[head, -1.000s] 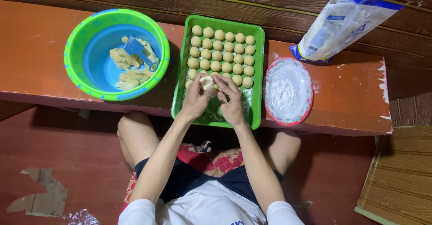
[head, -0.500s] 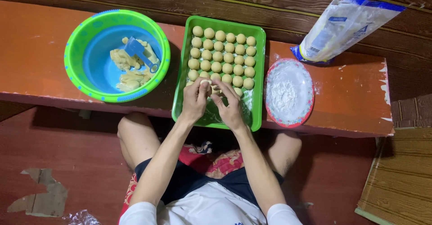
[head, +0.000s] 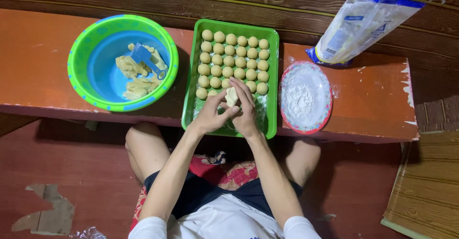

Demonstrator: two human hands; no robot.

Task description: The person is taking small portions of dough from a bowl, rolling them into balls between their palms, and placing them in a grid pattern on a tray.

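**Soft dough piece pressed between two palms over the green tray**

Head view: the left hand [head: 210, 115] and the right hand [head: 245, 109] met above the near end of the green tray [head: 272, 103], and a small pale dough piece [head: 231, 96] sat squeezed between them. Both hands were closed on it, the left cupping from beside and below, the right with its fingers laid flat across it. By its look the piece was light, soft and easily dented, probably a little tacky, so it would best be carried on the flats of the palms and fingers rather than pinched at the tips. Only part of it showed; that part was somewhat oblong, its longer axis running roughly away from the person toward the rows of rolled dough balls [head: 232, 62] filling the tray's far end. Left of the tray stood a green and blue bowl [head: 83, 43] with leftover dough and a blue scraper [head: 143, 57]; right of it, a plate of flour [head: 306, 98] and a flour bag [head: 361, 26], all on the orange bench [head: 33, 62].
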